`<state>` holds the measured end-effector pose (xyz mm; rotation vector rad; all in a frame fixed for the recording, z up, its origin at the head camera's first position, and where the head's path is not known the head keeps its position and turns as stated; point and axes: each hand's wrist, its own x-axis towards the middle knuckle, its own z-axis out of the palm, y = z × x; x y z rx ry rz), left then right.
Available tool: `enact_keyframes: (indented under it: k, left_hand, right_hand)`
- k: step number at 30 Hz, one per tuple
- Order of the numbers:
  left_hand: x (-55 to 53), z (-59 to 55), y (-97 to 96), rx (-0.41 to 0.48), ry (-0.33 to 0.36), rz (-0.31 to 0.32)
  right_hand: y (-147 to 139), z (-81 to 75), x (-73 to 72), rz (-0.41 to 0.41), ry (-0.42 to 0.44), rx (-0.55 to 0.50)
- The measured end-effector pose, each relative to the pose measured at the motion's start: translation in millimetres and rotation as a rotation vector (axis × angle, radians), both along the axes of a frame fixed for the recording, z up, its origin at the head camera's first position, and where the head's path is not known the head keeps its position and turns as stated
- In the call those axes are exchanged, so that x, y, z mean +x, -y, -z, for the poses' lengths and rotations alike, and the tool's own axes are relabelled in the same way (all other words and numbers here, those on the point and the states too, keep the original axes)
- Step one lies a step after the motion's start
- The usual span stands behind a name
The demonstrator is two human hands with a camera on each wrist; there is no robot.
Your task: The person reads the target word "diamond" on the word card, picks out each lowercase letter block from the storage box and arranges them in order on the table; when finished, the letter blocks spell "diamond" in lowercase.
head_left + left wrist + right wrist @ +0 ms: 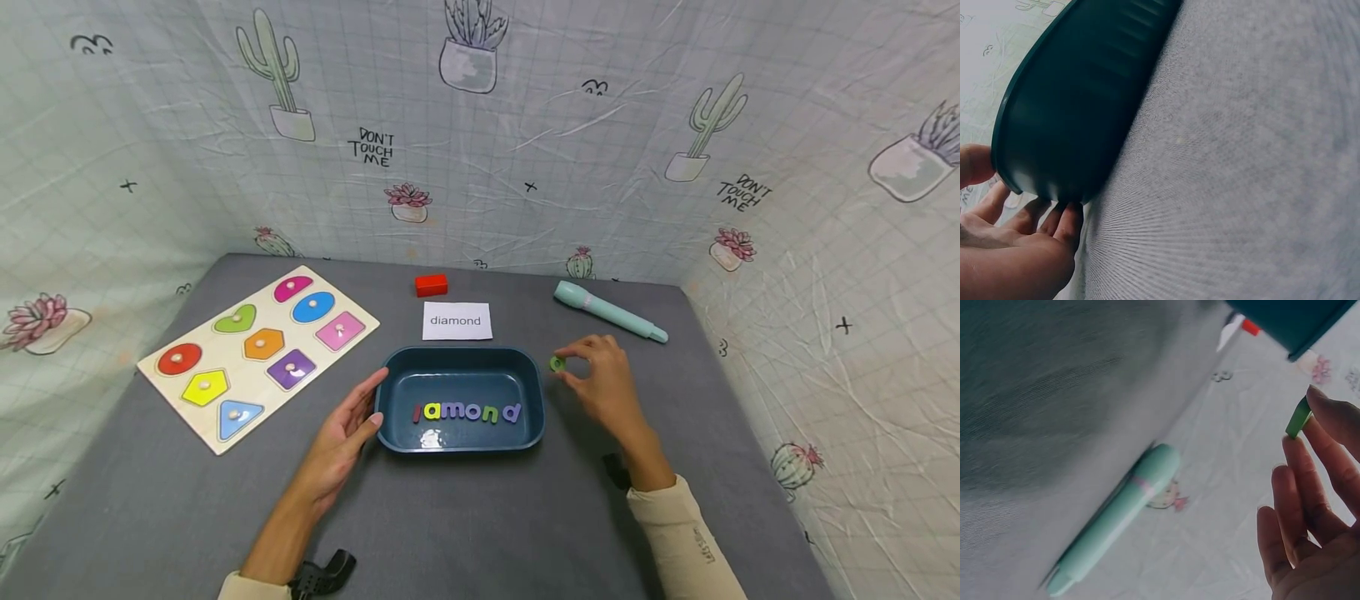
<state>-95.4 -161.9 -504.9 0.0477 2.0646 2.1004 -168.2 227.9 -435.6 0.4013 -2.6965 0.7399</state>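
Observation:
A dark blue tray [459, 442] lies on the grey table. My left hand [343, 429] grips its left end, thumb at the rim and fingers along the outer wall; in the left wrist view the fingertips [1071, 219] press against the tray wall [1054, 137]. Along the tray's floor runs a row of coloured letters [472, 412] reading "iamond". Just off the tray's right end, my right hand [603, 383] pinches a small green letter [557, 364] between thumb and fingertips. That green letter [1299, 417] is seen edge-on in the right wrist view.
Behind the tray lies a white card [457, 322] printed "diamond", with a red block [431, 286] beyond it. A wooden shape puzzle [262, 354] with knobbed pieces is at the left. At the back right rests a mint-green pen-like object [611, 312]. Patterned cloth [525, 167] walls the table.

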Motion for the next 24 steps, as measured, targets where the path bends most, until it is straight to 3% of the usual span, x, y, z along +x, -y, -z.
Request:
enact_keyframes:
  k: [14,24]
  left_hand:
    - [0.1,0.6,0.3,0.009,-0.008,0.006]
    - [0.2,1.3,0.9,0.024,-0.008,0.008]
  right_hand:
    - [-19.4,31.9,-9.8,-0.005,0.16,0.162]
    - [-21.7,36.6,-10.0,-0.025,0.206,0.185]
